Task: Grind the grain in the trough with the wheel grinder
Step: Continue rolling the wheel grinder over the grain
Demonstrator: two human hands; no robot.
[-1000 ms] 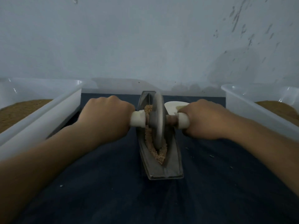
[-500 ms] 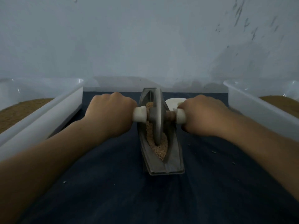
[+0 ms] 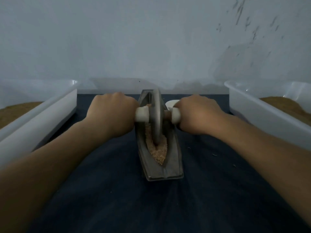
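A grey boat-shaped metal trough (image 3: 174,167) lies lengthwise on the dark cloth, holding tan crushed grain (image 3: 159,153). The grey grinding wheel (image 3: 157,115) stands upright in the trough toward its far end. My left hand (image 3: 111,115) grips the white left handle (image 3: 142,114) of the wheel's axle. My right hand (image 3: 197,114) grips the white right handle (image 3: 175,116). The far part of the grain is hidden behind the wheel.
A white plastic bin (image 3: 50,113) with brown grain stands at the left, another white bin (image 3: 262,113) with grain at the right. A small white scoop-like object (image 3: 170,103) peeks out behind my right hand. A pale wall rises just past the trough. Stray grains dot the cloth.
Both hands have pushed the wheel away from me along the trough, leaving more grain exposed at the near end.
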